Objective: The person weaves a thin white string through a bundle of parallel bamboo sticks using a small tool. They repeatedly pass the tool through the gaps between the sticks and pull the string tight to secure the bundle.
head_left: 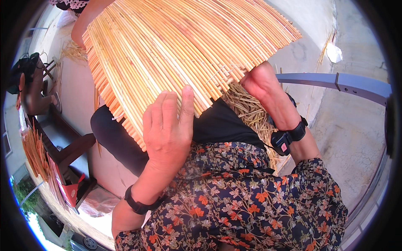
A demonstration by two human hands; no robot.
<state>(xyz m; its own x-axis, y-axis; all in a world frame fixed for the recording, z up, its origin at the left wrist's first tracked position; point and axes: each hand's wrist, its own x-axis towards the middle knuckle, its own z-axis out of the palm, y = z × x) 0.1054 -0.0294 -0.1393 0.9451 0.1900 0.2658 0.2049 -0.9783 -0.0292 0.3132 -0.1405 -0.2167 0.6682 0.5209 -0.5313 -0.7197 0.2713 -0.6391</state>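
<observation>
Floral shirt point(234, 201) lies nearest, just behind both grips. From the left grip point(166, 129), the reed-stalk mat point(180, 46) spreads forward, partly over the dark trousers point(226, 121). This left grip is not clenched: its fingers lie stretched on top of the stalks, seemingly pressing only. The right grip point(263, 80) is at the mat's right edge, its fingers partly hidden below, so I cannot tell whether they are closed on it. Just beside the right grip, the stalk ends are uneven and the binding threads point(220, 71) show stray ends; a hard pull there could make a stalk slip out or the rows become crooked. Because the left grip only presses, the mat could also slide, and rough ends might prick the right palm.
</observation>
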